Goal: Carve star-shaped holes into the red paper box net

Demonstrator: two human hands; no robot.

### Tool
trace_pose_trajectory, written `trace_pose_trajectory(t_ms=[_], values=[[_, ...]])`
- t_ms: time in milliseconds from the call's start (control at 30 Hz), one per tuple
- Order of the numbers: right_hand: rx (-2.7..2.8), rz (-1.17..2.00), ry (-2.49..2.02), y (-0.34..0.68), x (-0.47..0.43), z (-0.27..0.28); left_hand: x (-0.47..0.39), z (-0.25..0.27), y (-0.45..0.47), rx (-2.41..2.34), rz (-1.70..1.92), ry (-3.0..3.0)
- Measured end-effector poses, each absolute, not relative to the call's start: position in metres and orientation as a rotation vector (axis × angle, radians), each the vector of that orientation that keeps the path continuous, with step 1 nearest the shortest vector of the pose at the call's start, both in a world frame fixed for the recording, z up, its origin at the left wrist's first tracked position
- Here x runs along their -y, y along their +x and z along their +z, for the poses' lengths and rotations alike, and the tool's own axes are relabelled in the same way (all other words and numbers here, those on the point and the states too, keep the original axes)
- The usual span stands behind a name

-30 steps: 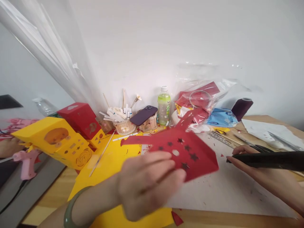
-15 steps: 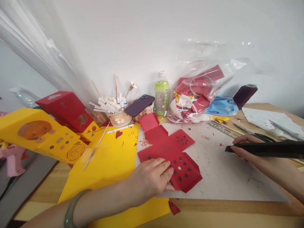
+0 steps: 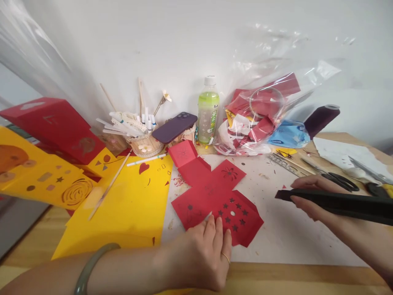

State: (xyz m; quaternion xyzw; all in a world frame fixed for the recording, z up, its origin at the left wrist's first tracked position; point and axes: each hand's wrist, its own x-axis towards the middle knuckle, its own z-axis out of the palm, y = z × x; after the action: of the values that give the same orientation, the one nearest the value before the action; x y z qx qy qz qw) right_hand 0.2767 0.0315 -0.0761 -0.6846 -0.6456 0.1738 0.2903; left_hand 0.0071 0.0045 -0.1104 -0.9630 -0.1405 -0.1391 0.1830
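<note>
place: home craft desk | evidence: cut coloured paper (image 3: 123,205), marker cup (image 3: 144,143), scissors (image 3: 340,180), drink bottle (image 3: 208,110), phone (image 3: 174,127), white wall

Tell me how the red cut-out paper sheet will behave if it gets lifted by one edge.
The red paper sheet lies flat but shows fold creases, so it would probably flop and bend along them. Its star cut-outs likely make that panel easy to tear. It looks thin and light; the left hand pressing its near edge probably keeps it from sliding.
</note>
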Motion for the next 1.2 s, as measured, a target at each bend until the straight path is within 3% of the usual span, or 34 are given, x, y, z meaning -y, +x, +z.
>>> trace_pose_trajectory(t_ms=[167,533,933,1200], values=[[1.823,0.796,-1.634,0.255,-0.031,-0.079,-0.003,-0.105,0.017,0.353,-0.331,-2.634],[1.915,1.173,-1.353,0.217,-0.037,-0.089,0.005,-0.118,0.025,0.640,-0.503,-2.381],[1.832,0.913,-1.474,0.224,-0.051,-0.073,0.001,-0.120,0.023,0.608,-0.441,-2.390],[1.766,1.053,-1.302,0.221,-0.053,-0.071,-0.001,-0.124,0.023,0.620,-0.473,-2.368]])
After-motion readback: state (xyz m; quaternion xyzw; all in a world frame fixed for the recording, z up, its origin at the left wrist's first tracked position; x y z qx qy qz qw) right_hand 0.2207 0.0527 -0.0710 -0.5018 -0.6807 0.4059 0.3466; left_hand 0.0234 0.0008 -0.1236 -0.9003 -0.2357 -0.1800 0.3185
